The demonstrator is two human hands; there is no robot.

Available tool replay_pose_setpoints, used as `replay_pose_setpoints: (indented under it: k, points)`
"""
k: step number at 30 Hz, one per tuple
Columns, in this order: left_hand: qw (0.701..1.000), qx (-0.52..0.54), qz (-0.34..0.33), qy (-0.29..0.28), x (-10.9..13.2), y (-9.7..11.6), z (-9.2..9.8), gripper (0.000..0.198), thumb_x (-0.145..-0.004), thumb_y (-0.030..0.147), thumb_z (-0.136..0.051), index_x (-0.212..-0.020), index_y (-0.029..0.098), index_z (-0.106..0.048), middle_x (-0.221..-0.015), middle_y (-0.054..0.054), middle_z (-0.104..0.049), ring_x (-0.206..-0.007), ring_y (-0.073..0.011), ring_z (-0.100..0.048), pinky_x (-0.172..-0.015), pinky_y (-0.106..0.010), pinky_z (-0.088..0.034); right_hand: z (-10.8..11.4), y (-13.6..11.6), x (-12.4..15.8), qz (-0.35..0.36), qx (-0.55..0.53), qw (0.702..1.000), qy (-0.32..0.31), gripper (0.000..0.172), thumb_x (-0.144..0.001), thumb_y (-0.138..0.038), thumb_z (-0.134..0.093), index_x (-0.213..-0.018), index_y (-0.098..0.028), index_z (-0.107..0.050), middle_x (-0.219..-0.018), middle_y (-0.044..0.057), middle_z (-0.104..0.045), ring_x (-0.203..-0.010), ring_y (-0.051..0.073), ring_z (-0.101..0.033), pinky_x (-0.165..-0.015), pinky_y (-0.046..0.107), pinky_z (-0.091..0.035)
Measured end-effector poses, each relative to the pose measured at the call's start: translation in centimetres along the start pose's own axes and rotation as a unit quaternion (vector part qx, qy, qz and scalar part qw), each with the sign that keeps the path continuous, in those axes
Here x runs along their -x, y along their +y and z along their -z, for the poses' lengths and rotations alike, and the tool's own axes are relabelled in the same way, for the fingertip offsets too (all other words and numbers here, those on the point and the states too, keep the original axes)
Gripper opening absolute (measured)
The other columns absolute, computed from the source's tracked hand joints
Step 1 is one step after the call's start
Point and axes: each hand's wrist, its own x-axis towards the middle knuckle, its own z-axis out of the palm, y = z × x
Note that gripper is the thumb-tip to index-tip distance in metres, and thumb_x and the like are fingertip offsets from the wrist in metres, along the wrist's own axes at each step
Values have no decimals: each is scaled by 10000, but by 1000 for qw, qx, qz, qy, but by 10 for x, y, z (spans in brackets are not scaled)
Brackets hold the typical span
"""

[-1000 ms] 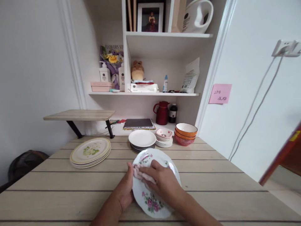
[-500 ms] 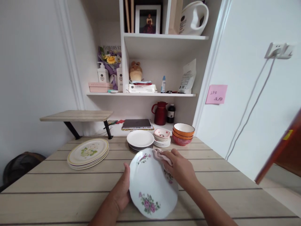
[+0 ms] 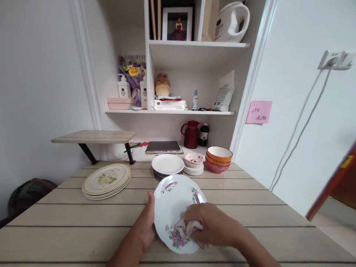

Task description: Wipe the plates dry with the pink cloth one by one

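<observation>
A white plate with a scalloped rim and pink rose sprays [image 3: 174, 207] is tilted up above the tabletop. My left hand [image 3: 146, 224] grips its left edge, thumb along the rim and the other fingers hidden behind. Bunched in my right hand [image 3: 210, 224] is a pale pinkish cloth [image 3: 187, 228], pressed against the lower right of the plate's face, beside the large rose spray. Just beyond the plate stands a stack of plates with a white one on top [image 3: 167, 164] and dark ones below.
Cream plates with a green print [image 3: 107, 180] are stacked at left. Small dishes [image 3: 194, 159] and stacked bowls [image 3: 218, 159] stand at the back right. Behind them are a laptop [image 3: 163, 146], a red jug [image 3: 191, 134] and a dark bottle [image 3: 204, 135]. A raised wooden shelf [image 3: 94, 136] is at back left.
My right hand has slid the cloth from the plate's upper right edge down to its lower right face. My left hand keeps its hold on the plate. The view has shifted slightly.
</observation>
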Motion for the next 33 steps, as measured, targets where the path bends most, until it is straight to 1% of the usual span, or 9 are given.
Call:
replay_pose_setpoints:
  k: [3, 9, 13, 16, 19, 22, 25, 29, 33]
  points:
    - [1000, 7, 3, 0, 1, 2, -6, 787, -826, 677, -351, -1399, 141, -408, -1226, -180, -631, -1172, -324, -563, -1053, -480, -332, -13, -9, -8, 29, -41, 999, 10, 191, -747, -201, -615, -907, -291, -667, -882, -40, -657, -794, 131, -599, -697, 211, -383]
    - [999, 5, 41, 1, 4, 3, -16, 826, -788, 736, -331, -1368, 159, -450, -1192, -164, -657, -1120, -321, -599, -1007, -466, -383, -32, -19, -27, -2, -2, 994, 105, 262, -803, -309, -608, -1061, -349, -638, -956, -11, -606, -814, 157, -597, -724, 251, -391]
    - [998, -9, 41, 39, 5, 2, -14, 819, -787, 727, -361, -1365, 154, -450, -1168, -160, -671, -1118, -308, -603, -1025, -451, -363, -28, -11, -33, -63, 32, 983, 168, 319, -842, -359, -559, -1157, -382, -601, -956, 7, -604, -803, 174, -594, -668, 256, -377]
    - [999, -10, 30, 31, 5, 2, -12, 824, -789, 723, -365, -1368, 143, -445, -1194, -159, -657, -1160, -304, -575, -1050, -435, -338, -22, 5, -33, -128, 55, 967, 213, 313, -863, -383, -526, -1169, -385, -592, -948, 5, -600, -758, 166, -594, -620, 250, -350]
    - [999, -12, 28, 21, 5, 2, -11, 807, -808, 706, -350, -1372, 137, -442, -1221, -155, -641, -1202, -299, -543, -1071, -432, -315, -15, 21, -28, -189, 70, 951, 234, 312, -861, -381, -525, -1168, -395, -578, -943, -6, -601, -707, 149, -588, -581, 244, -314]
    - [1000, -16, 10, 20, 4, 1, -8, 767, -830, 676, -348, -1366, 139, -454, -1219, -150, -642, -1223, -295, -526, -1084, -439, -298, -7, 30, -20, -226, 90, 943, 226, 252, -854, -372, -519, -1092, -352, -599, -913, -6, -613, -689, 149, -578, -550, 244, -273]
    - [1000, -10, -8, 12, 2, -1, -3, 785, -815, 696, -339, -1347, 137, -484, -1230, -149, -633, -1238, -303, -509, -1095, -447, -283, 0, 31, -13, -219, 106, 953, 180, 136, -827, -341, -528, -906, -272, -616, -840, 0, -634, -694, 158, -569, -545, 247, -253]
    - [1000, 1, -17, 1, -1, -1, 0, 812, -797, 717, -339, -1341, 135, -492, -1252, -153, -618, -1246, -311, -499, -1103, -450, -271, 0, 25, -6, -132, 78, 984, 88, 50, -750, -245, -568, -788, -248, -601, -782, -24, -661, -687, 149, -565, -579, 242, -275]
    - [1000, -2, -25, 6, 0, -2, -4, 808, -798, 711, -355, -1368, 147, -459, -1258, -154, -614, -1234, -313, -511, -1100, -457, -274, -7, 13, -7, -23, 9, 999, 22, 118, -704, -218, -612, -817, -252, -623, -831, -40, -682, -752, 144, -585, -629, 224, -323]
